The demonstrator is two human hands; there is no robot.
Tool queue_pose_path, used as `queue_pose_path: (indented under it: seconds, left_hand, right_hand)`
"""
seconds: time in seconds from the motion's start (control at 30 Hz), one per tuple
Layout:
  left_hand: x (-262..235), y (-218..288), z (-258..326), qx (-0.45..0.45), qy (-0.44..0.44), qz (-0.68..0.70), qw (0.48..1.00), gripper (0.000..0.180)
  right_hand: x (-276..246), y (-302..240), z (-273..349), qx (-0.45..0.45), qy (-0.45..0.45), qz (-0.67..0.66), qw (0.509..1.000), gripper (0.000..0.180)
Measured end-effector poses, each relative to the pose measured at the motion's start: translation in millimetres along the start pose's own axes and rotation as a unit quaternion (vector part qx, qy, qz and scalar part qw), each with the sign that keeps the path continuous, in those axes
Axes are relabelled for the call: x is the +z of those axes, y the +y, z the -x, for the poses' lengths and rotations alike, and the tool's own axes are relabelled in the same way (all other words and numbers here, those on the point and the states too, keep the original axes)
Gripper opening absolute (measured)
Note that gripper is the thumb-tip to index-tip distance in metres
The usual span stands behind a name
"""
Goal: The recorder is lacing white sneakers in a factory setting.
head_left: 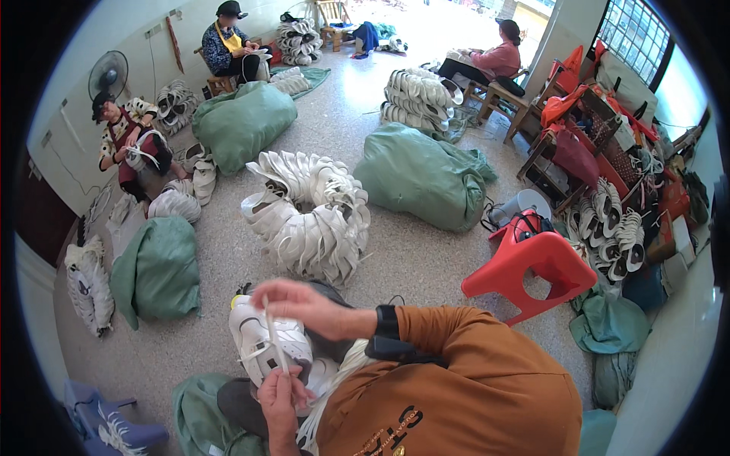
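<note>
A white shoe (249, 334) with dark grey trim rests at my lap, toe pointing away. A white shoelace (274, 340) is stretched over its upper between my two hands. My right hand (315, 307), reaching across from the right, pinches the lace's upper part above the shoe's front. Lower down, by the shoe's opening, my left hand (279, 397) is closed on the other stretch of the lace. Loose white laces (338, 389) lie in a bundle across my lap, beside the shoe. Part of the shoe is hidden behind my hands.
A ring of stacked white shoes (315, 239) stands on the floor ahead. Green sacks (422, 178) lie around it. A red stool (532, 266) is to the right, near shelving (585, 144) crowded with shoes. Three people sit farther off; a purple stool (114, 414) holds laces at lower left.
</note>
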State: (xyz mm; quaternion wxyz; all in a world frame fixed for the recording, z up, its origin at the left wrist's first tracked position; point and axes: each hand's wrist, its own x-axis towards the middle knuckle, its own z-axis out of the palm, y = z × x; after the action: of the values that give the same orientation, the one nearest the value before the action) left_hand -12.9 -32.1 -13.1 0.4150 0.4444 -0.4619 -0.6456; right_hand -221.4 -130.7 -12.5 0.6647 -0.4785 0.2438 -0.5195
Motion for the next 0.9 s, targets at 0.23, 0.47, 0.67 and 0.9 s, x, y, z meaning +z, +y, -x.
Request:
queue_pose_path:
  seconds: [0.23,0.47,0.67,0.9]
  left_hand:
    - [-18.4,27.9,-8.2,-0.029,0.007,-0.054,0.998,0.022]
    - [-7.0,33.0,-25.7,-0.047,-0.124,-0.244,0.961,0.021]
    - [-36.2,5.2,3.0,-0.129,-0.111,-0.119,0.978,0.022]
    - [-37.6,-4.6,7.9,-0.138,-0.105,-0.129,0.976,0.022]
  right_hand:
    - [-13.8,13.8,21.9,-0.046,0.008,0.352,0.935,0.023]
    - [1.3,-3.0,34.7,0.181,-0.213,0.221,0.934,0.032]
    - [-73.6,-45.2,35.2,0.087,-0.029,0.428,0.899,0.024]
    - [-64.5,9.6,37.1,-0.037,-0.047,0.417,0.907,0.024]
